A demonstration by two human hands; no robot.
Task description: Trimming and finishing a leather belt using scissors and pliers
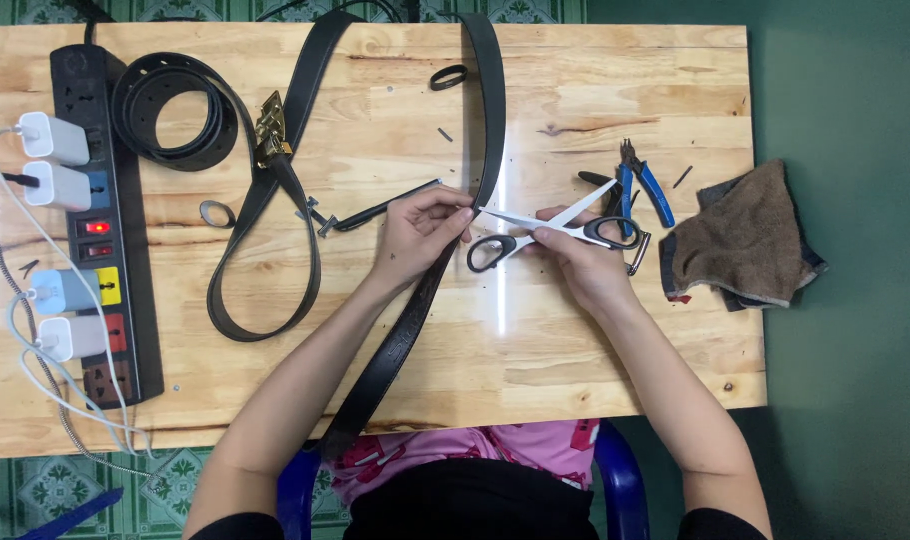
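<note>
Two hands: left hand fingers pinch belt; right hand fingers grip scissors.

small yellow square label on black power strip, table's left side, no packages, signs or screens

Free room: bare light wooden tabletop near front edge, btw. both forearms and right of them. Obstacles: long black leather belt crossing centre diag.; looped black belt w/ brass buckle centre-left; black power strip w/ white chargers along left edge; blue-handled pliers and brown folded cloth at right.
</note>
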